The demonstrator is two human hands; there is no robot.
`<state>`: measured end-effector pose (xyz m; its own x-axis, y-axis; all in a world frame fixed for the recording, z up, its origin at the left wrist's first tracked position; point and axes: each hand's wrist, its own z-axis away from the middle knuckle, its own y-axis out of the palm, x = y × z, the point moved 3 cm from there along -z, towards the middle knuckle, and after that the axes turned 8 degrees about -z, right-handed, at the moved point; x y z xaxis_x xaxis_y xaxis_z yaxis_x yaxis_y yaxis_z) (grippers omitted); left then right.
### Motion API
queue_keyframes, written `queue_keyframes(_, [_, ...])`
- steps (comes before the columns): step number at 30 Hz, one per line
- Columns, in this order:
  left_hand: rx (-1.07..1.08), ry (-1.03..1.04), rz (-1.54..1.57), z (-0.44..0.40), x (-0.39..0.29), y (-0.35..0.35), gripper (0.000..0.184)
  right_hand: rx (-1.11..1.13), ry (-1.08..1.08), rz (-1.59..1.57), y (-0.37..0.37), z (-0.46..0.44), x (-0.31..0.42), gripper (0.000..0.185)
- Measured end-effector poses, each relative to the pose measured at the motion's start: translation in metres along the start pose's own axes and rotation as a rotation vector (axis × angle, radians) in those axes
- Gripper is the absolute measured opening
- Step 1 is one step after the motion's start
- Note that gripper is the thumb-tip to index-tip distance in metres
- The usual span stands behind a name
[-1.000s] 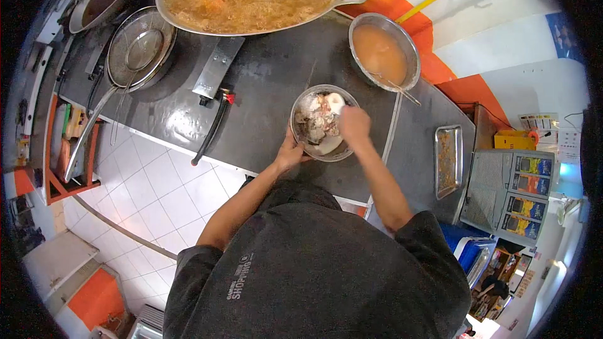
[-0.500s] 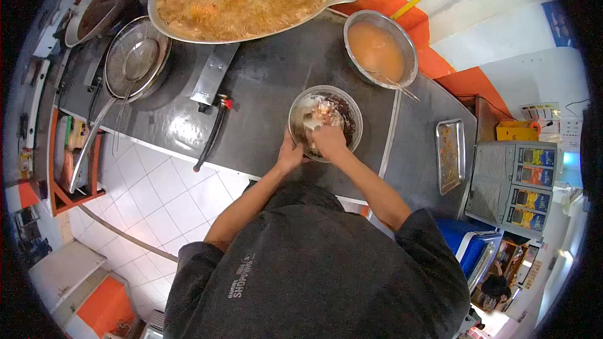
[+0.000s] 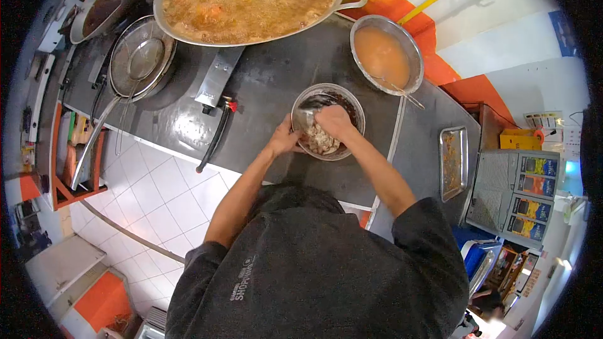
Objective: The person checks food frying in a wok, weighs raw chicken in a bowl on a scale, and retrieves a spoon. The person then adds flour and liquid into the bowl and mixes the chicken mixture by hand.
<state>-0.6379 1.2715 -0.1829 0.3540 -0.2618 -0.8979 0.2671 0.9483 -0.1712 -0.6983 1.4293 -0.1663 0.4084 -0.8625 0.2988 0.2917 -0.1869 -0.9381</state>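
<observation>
A round metal bowl [image 3: 361, 108] stands on the dark counter in front of me, with a pale, floury mixture [image 3: 322, 140] and dark brown matter inside. At its left side, my left hand [image 3: 286, 137] grips the wall, thumb up near the rim. Inside the bowl, my right hand [image 3: 334, 120] is closed, knuckles up, over the mixture. A shiny grey-dark shape at its fingers looks like part of a utensil, but its kind is unclear. The right fingertips are mostly hidden.
A large pan of bubbling oil [image 3: 248, 3] sits at the back. Right of it stands a bowl of orange liquid [image 3: 380, 56] with a wire utensil. Strainers [image 3: 143, 59], a black hose [image 3: 213, 138] and a metal tray [image 3: 453, 163] lie around.
My right hand has moved up and right within the bowl, and the pale mixture now shows below it. My left hand stays at the bowl's side. The view has shifted slightly.
</observation>
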Motion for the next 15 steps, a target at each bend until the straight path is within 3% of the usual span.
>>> queue_keyframes(2, [0.306,-0.153,0.323,-0.015,0.018,-0.001,0.057,0.083,-0.407,0.188,0.013,0.007,0.009,0.014])
queue_keyframes(3, [0.295,-0.143,0.32,-0.018,0.016,-0.005,0.057,0.241,-0.478,0.305,-0.003,0.015,0.024,0.012])
queue_keyframes(4, [0.344,-0.126,0.26,-0.017,0.015,-0.004,0.059,0.236,-0.484,0.308,-0.006,0.018,0.024,0.012])
queue_keyframes(8, [0.344,-0.021,0.165,-0.01,0.024,0.013,0.061,0.331,-0.31,0.326,-0.033,0.017,0.015,0.012])
queue_keyframes(10, [0.276,0.002,0.218,0.001,0.022,0.022,0.06,0.155,-0.107,0.418,-0.033,0.017,-0.016,0.013])
queue_keyframes(11, [0.231,-0.017,0.199,0.004,0.015,0.02,0.06,0.324,0.001,0.396,-0.024,0.024,-0.028,0.012])
queue_keyframes(15, [0.062,-0.1,0.058,0.011,0.007,0.019,0.06,0.259,0.035,0.395,-0.047,0.082,-0.014,0.013])
